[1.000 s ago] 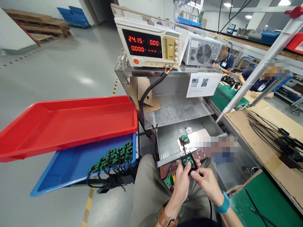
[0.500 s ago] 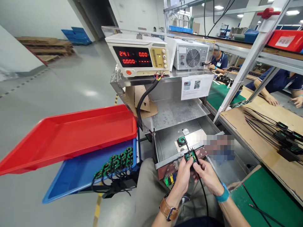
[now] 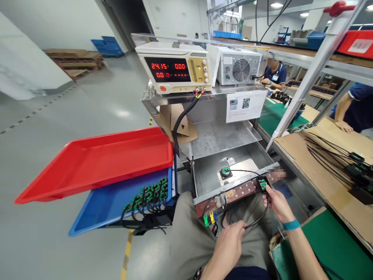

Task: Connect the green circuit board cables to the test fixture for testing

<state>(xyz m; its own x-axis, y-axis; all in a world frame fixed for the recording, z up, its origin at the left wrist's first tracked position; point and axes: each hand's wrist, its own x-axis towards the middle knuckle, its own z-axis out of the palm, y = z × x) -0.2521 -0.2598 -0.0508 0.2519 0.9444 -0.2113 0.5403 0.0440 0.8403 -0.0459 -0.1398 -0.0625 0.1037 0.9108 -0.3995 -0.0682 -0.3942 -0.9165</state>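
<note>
My right hand (image 3: 276, 202) is closed on a small black-cased circuit board (image 3: 262, 183) with green showing, beside the brown strip (image 3: 241, 193) along the drawer's front. From that board a thin black wire runs left to a round green circuit board (image 3: 225, 172) on a metal plate in the drawer. My left hand (image 3: 230, 240), lower over my lap, grips the thick black cable (image 3: 258, 220) that loops down from the cased board. The cable's end is hidden by that hand. Green, yellow and blue connectors (image 3: 210, 219) hang below the strip's left end.
A power supply (image 3: 175, 68) with lit red digits stands on the metal shelf above the drawer. At left, a red tray (image 3: 116, 155) overlaps a blue tray (image 3: 96, 206) with several green boards. Black cables and boxes lie on the right bench (image 3: 294, 146), where a co-worker leans.
My right hand has carried the cased board to the right, stretching the thin wire. My left hand has left the board, moved down and taken the black cable. The whole view has shifted slightly.
</note>
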